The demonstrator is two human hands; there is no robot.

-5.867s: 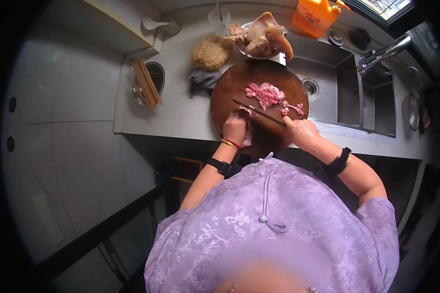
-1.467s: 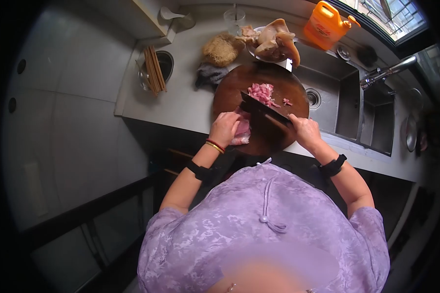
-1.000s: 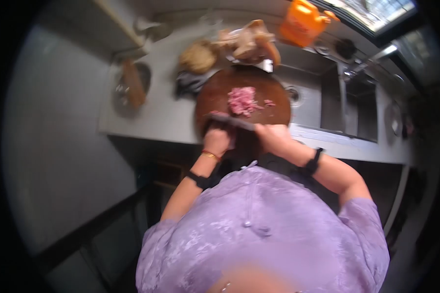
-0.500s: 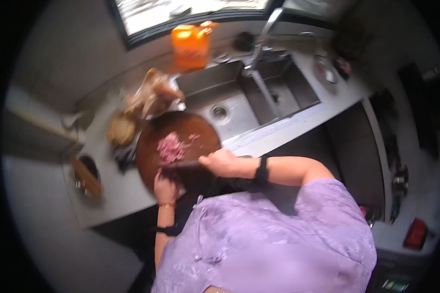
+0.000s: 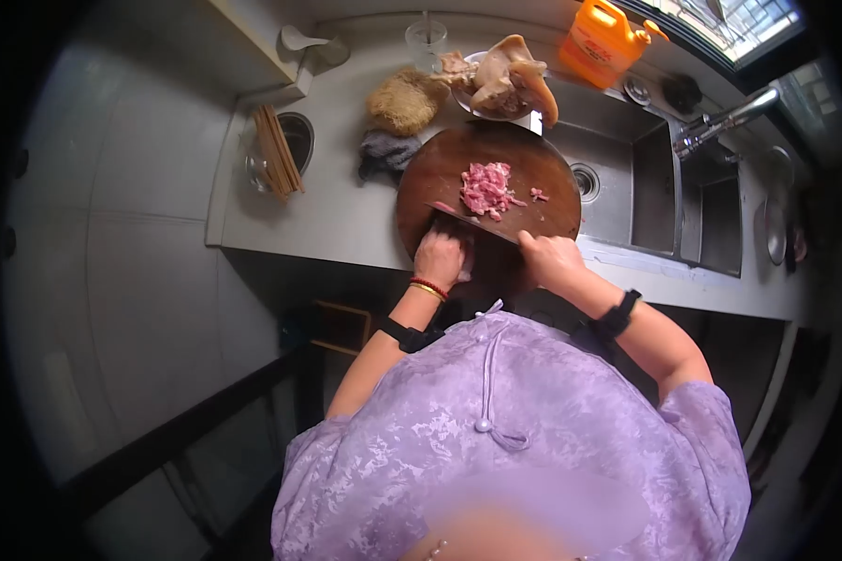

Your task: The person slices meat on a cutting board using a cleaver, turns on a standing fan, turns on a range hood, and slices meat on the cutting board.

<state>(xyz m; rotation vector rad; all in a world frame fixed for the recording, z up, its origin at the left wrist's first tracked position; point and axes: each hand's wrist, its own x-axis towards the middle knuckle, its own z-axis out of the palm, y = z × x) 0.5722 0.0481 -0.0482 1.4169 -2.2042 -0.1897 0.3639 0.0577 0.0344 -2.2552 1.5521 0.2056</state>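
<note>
A round wooden chopping board (image 5: 552,192) lies on the counter in front of me, with a heap of chopped pink meat (image 5: 486,190) in its middle and a few bits to the right. My right hand (image 5: 552,261) is closed round the handle of a kitchen knife (image 5: 477,223), whose blade slants up to the left, just below the heap. Left of the handle, my left hand (image 5: 440,256) rests at the board's near edge with curled fingers beneath the blade. A pale piece of meat (image 5: 466,261) shows beside its palm; the fingertips are partly hidden.
Behind the board stands a bowl with large pieces of poultry or meat (image 5: 510,79). A tan, rough bundle (image 5: 405,99) and a grey cloth (image 5: 386,152) lie to its left, chopsticks (image 5: 277,152) farther left. On the right are a double sink (image 5: 613,140), tap (image 5: 730,122) and orange jug (image 5: 601,42).
The view has swung left and become sharper, so the board appears farther right. Both hands stay at the board, and the right still holds the knife near the left hand.
</note>
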